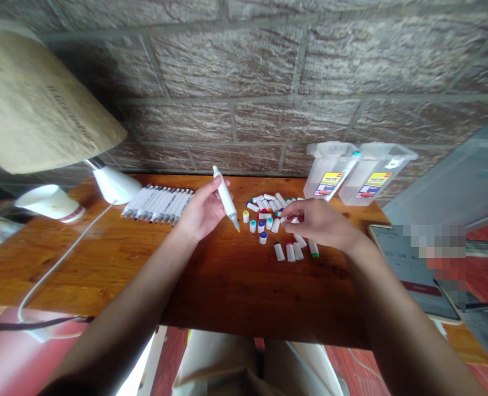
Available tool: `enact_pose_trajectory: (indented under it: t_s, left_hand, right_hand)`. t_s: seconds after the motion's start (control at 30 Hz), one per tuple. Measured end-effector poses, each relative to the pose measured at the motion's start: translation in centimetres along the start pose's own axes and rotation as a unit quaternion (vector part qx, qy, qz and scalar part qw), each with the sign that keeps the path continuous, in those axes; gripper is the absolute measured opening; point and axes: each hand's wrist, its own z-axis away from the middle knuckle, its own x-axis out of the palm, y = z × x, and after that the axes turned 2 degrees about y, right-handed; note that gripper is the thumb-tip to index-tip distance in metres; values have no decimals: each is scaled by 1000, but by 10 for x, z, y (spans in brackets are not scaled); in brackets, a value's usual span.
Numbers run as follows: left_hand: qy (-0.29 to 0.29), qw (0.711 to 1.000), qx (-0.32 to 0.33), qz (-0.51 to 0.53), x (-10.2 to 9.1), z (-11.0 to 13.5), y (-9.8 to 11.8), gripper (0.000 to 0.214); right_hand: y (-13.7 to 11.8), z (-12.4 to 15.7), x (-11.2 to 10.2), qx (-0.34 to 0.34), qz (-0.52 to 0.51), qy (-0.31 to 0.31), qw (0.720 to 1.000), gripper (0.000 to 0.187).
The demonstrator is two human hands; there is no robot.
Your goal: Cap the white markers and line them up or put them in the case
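My left hand (203,212) is closed round a white marker pen (226,197), held above the wooden table (211,280) with both tips bare. My right hand (316,223) rests on a heap of loose marker caps (269,206), its fingers pinched on a cap I can barely see. More caps lie upright by the pen's lower tip and below my right hand. A row of several white markers (158,204) lies to the left of my left hand.
Two clear plastic marker cases (357,173) stand at the back right against the brick wall. A white desk lamp (112,184) with its cable sits at the back left, beside a white cup (50,202). A tablet (412,269) lies at the right edge.
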Motion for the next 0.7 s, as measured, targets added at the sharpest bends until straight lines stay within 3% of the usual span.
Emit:
enact_pose_trajectory:
  t_s: [0.2, 0.37, 0.57, 0.7]
  left_hand:
    - [4, 1000, 7, -8, 0, 0, 2, 28]
    - [-1, 1000, 6, 7, 0, -1, 3, 28]
    - [11, 1000, 2, 2, 1, 0, 2, 26]
    - [-3, 1000, 5, -3, 2, 0, 2, 28]
  right_hand:
    - [-4, -2, 2, -33, -185, 29, 982, 21]
    - [1, -9, 8, -21, -276, 123, 953, 36]
    - [5, -17, 22, -5, -285, 194, 939, 34]
    - [5, -21, 41, -19, -211, 202, 956, 27]
